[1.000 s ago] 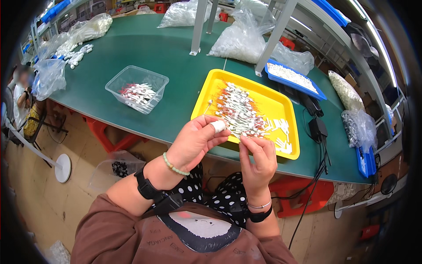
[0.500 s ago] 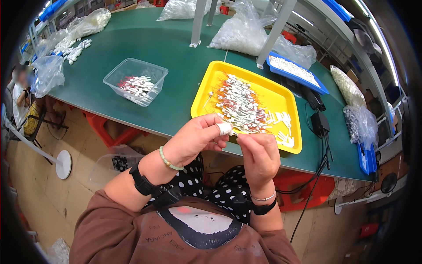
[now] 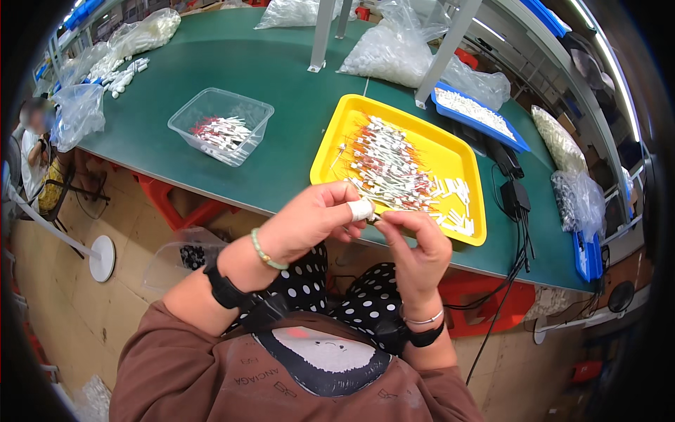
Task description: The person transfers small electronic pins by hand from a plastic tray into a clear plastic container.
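My left hand (image 3: 327, 212), with white tape wrapped round its thumb, is closed in a pinch in front of the yellow tray (image 3: 450, 160). Close to its fingertips, my right hand (image 3: 420, 246) also pinches. Between them is a tiny piece, mostly hidden by the fingers and too small to name. In the tray lie many slim white parts with thin orange-red wires (image 3: 390, 165). Several plain white pieces (image 3: 458, 219) sit at its right end. A clear plastic container (image 3: 247, 114) to the left holds similar white parts with red wires.
The green table (image 3: 295, 119) carries a blue tray of small white pieces (image 3: 474, 112) behind the yellow one. Grey metal posts (image 3: 450, 53) rise near clear bags (image 3: 394, 53). Black cables (image 3: 522, 225) hang over the right edge. A person (image 3: 34, 144) sits at far left.
My right fingertips have come slightly closer to the left hand and a little lower. Both hands keep pinching. The whole view has shifted slightly.
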`<state>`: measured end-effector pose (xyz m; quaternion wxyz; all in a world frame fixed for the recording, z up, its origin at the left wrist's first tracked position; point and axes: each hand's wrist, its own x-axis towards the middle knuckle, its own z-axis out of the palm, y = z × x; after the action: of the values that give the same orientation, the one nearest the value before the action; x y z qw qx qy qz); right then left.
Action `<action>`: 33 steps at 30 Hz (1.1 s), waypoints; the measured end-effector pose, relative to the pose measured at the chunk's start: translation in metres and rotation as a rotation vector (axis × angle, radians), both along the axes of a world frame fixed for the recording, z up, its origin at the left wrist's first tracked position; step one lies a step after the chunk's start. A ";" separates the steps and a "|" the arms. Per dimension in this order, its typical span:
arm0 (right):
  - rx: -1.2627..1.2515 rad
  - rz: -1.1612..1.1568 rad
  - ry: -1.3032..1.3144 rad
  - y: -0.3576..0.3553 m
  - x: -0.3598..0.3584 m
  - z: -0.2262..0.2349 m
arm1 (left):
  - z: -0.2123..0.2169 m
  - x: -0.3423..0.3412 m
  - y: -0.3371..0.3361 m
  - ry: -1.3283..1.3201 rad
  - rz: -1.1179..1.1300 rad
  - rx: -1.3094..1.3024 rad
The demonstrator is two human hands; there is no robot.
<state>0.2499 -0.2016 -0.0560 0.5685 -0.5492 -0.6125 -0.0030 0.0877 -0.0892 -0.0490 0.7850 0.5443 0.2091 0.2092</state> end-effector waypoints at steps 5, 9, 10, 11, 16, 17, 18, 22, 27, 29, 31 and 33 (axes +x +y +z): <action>-0.181 -0.377 -0.072 -0.007 0.084 0.018 | 0.037 -0.060 0.080 0.073 0.578 0.767; -0.448 -0.357 -0.359 -0.012 0.124 0.021 | 0.026 -0.113 0.154 0.367 0.709 0.874; -0.532 -0.313 -0.351 -0.012 0.127 0.022 | 0.032 -0.114 0.153 0.743 0.691 1.004; -0.615 -0.268 -0.343 -0.011 0.128 0.023 | 0.035 -0.113 0.153 1.125 0.655 1.118; -0.781 -0.200 -0.270 0.000 0.128 0.038 | 0.032 -0.104 0.136 0.779 0.820 1.454; -0.785 -0.180 -0.275 0.000 0.128 0.038 | 0.037 -0.087 0.124 0.573 0.764 1.389; -0.788 -0.187 -0.277 -0.004 0.129 0.040 | 0.039 -0.065 0.110 0.444 0.625 1.391; -0.778 -0.198 -0.315 -0.006 0.129 0.041 | 0.016 0.000 0.075 0.212 0.152 1.465; -0.848 -0.190 -0.367 -0.005 0.132 0.044 | 0.018 0.027 0.077 0.555 -0.100 1.511; -0.761 -0.268 -0.402 -0.009 0.135 0.041 | 0.016 0.028 0.079 0.492 -0.079 1.501; -0.799 -0.249 -0.401 -0.011 0.137 0.045 | 0.018 0.029 0.079 0.480 -0.105 1.507; -0.836 -0.230 -0.399 -0.010 0.141 0.045 | 0.017 0.028 0.079 0.472 -0.062 1.500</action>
<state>0.3906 -0.2114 -0.0111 0.1661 -0.7838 -0.5936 0.0752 0.1155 -0.0106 -0.0324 0.1482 0.9645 0.1579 0.1513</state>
